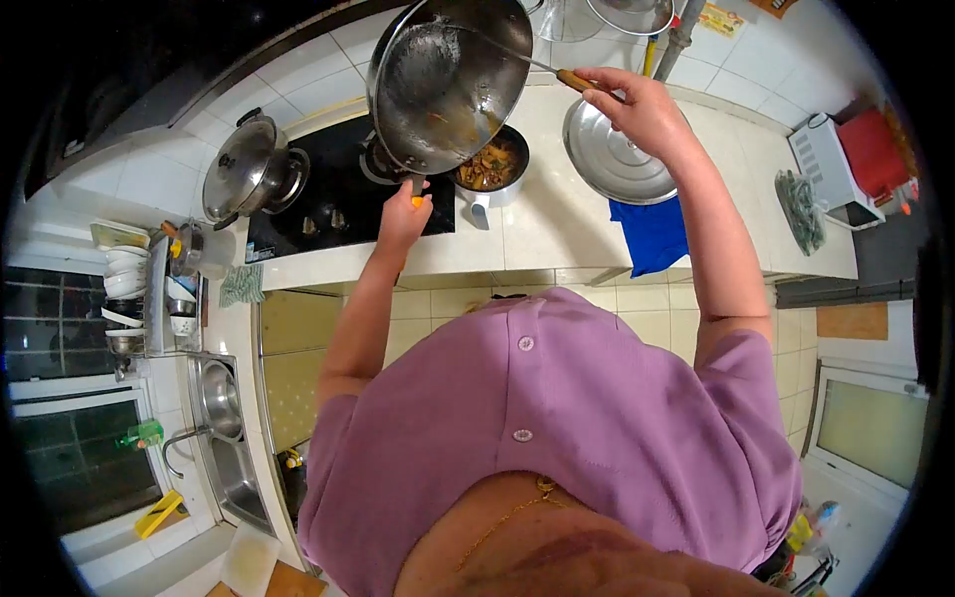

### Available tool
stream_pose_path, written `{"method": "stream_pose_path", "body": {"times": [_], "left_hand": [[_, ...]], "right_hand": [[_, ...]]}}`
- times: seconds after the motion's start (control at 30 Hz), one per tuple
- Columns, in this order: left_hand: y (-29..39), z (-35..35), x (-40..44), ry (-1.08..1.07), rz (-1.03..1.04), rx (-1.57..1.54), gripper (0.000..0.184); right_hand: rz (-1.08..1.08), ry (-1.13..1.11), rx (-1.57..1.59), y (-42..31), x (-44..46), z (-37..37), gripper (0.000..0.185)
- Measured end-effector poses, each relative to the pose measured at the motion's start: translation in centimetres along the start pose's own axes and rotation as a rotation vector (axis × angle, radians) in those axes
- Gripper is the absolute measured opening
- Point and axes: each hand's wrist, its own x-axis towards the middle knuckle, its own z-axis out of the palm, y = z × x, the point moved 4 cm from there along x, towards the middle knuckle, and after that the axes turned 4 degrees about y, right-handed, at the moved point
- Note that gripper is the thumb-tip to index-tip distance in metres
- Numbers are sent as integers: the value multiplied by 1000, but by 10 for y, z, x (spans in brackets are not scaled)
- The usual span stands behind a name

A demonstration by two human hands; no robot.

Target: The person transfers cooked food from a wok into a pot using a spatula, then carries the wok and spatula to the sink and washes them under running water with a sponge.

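Note:
My left hand (406, 217) is closed around the handle of a large wok (448, 85), which is tipped to the right above the counter. Brown sauce streaks its inner wall. Below the wok's lower right rim stands a pot (492, 169) with a pale handle, holding cooked food in brown sauce. My right hand (637, 107) grips the wooden handle of a spatula (577, 80); its metal shaft reaches into the wok, and I cannot make out its tip clearly.
A lidded steel pot (244, 164) sits at the left of the black stove (333, 214). Right of the food pot lie a large metal lid (617, 149) and a blue cloth (652, 237). A sink (234, 468) and dish rack (159, 289) are at left, a microwave (831, 169) at far right.

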Motion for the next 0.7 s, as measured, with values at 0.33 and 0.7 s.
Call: {"method": "stream_pose_path", "body": {"times": [0.33,0.7], "left_hand": [[11,-1,2,20,125,47,27],[9,-2,9,18,185,67,26]], "right_hand": [[-237,-122,-185,10,2,13,30],[-296,-268,-355,23,-15,5,26]]}}
